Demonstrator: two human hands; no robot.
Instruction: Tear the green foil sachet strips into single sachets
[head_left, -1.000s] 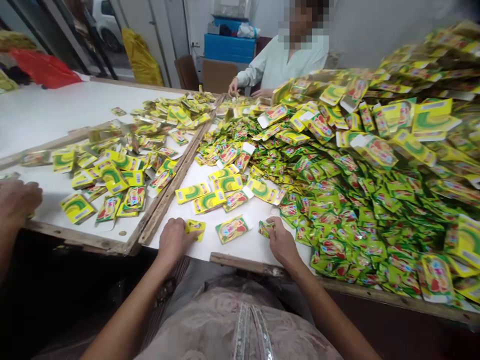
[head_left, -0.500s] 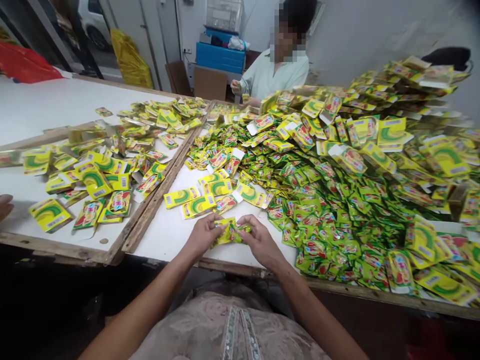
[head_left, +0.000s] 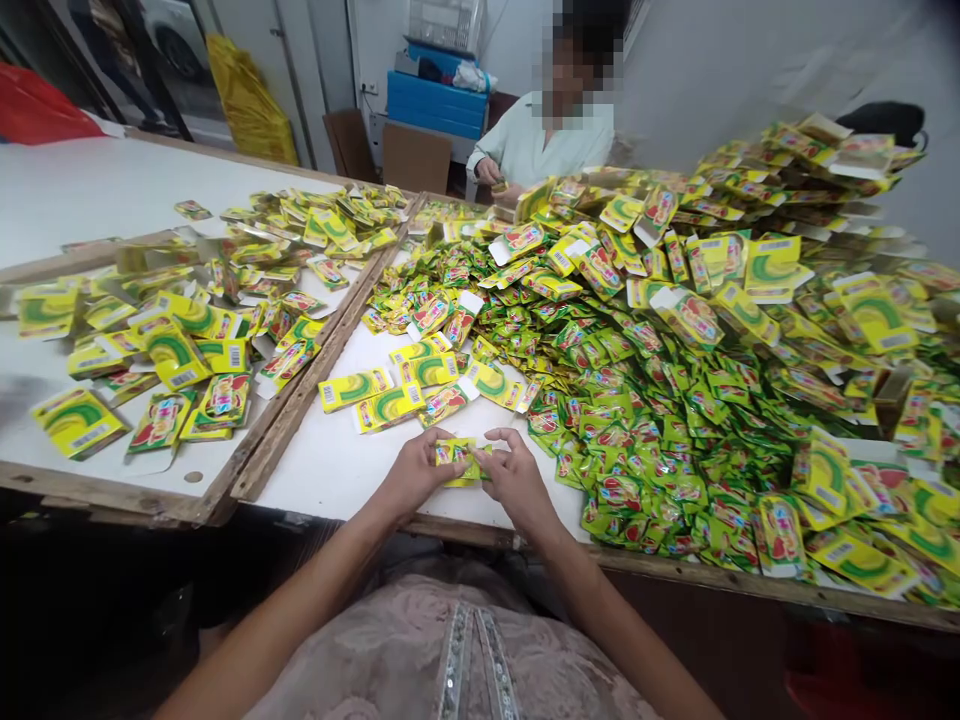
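Between my two hands, just above the front edge of the table, is a small yellow-and-green box with its printed front turned up. My left hand is closed on its left end, thumb across the front. My right hand pinches at the right end, where a pale flap shows; whether a sachet is also between those fingers I cannot make out. Just beyond my hands lie several flat yellow boxes. To the right of my right hand spreads a big heap of shiny green sachets.
More yellow boxes are piled over the sachets at the right and back. A wooden strip divides the white table, with another heap of boxes on its left. Across the table sits a person, both hands at a small item.
The box between my hands has turned so its printed front shows, and my right fingers have shifted inward over its end. The view has moved slightly. Another person's hand at the left edge has become a blur.
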